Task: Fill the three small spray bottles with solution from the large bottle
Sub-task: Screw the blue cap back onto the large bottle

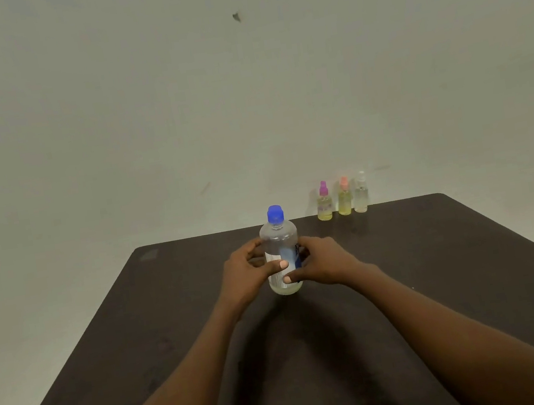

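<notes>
Item 1, your left hand [246, 271]: it wraps the left side of the large bottle, thumb across the near face of the label and fingers curled round the far side. The hand is closed in a grip on the bottle, forearm bare and reaching in from the near left.

Item 2, large bottle [281, 252]: clear plastic, upright on the dark counter [443, 280], roughly in the middle of its width and toward the far half. A blue cap [275, 214] sits on its neck. A white and blue label covers the lower body, and pale liquid shows at the base. It stands between your two hands, both touching it.

Item 3, your right hand [323, 261]: it clasps the right side of the same bottle, thumb lying low across the near face just under your left thumb. Closed on the bottle as well, forearm coming from the near right.

Item 4, three small spray bottles in a close row at the far edge of the counter, right of the large bottle and well apart from it, against the pale wall [108, 122]. All are upright with sprayers on.
- pink-topped bottle [324, 205], leftmost, yellowish liquid in its lower part.
- orange-topped bottle [345, 199], middle, yellow liquid filling most of the body.
- clear-topped bottle [361, 196], rightmost, contents pale; level hard to tell.
</notes>
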